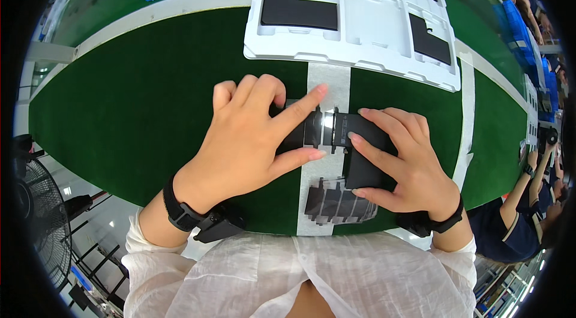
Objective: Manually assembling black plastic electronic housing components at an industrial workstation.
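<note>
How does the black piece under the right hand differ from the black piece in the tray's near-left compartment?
Position: the touched piece lies on the table; the tray piece sits in the white tray.
Contact: the right hand partly covers the touched piece; neither hand touches the tray piece.
Face: the touched piece shows small print; the tray piece looks plain.
Both are black and flat.

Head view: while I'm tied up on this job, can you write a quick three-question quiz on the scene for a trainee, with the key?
1. True or false: both wrists wear black straps.
2. What does the right hand touch? A) blue bin B) black part C) fan
3. Fill in: the pieces lying in the white tray are ____ in colour.

Key: 1. True. 2. B. 3. Black.
</note>
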Motion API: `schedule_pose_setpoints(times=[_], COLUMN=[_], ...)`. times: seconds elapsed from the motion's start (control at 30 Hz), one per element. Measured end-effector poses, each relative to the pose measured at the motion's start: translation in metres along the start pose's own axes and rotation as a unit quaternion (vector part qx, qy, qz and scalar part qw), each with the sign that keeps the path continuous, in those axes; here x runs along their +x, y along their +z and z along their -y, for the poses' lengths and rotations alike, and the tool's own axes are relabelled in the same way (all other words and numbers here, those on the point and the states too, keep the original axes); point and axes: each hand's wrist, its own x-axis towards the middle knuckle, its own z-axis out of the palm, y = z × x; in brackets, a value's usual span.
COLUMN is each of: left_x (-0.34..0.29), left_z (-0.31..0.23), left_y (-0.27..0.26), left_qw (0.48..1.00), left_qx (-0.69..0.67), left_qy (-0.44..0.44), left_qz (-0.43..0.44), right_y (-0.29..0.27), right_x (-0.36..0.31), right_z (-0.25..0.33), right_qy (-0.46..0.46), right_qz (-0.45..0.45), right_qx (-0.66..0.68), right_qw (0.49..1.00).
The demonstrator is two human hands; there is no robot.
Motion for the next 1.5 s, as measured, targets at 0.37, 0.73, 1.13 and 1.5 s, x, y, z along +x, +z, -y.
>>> schedule_pose_setpoints(times=[0.37, 0.73, 1.13, 1.5], left_x=[0.012, 0.005, -0.014, -0.003], left_z=[0.003, 0.003, -0.006, 0.003], left_y=[0.022, 0.027, 0.025, 0.014], left_qw=[0.977, 0.947, 0.994, 0.990], left_qx=[-0.089, -0.317, -0.080, -0.098], left_qy=[0.191, 0.009, 0.051, 0.100], left_qz=[-0.029, -0.059, -0.058, 0.001], right_y=[0.000, -0.005, -0.019, -0.021], right_x=[-0.004, -0.013, -0.029, -0.003], right_z=[0.003, 0.006, 0.012, 0.008], right_qy=[-0.009, -0.020, 0.017, -0.018], right_qz=[-0.027, -0.040, -0.102, -0.120], right_qx=[0.000, 0.017, 0.102, 0.195], right_qw=[1.000, 0.999, 0.989, 0.973])
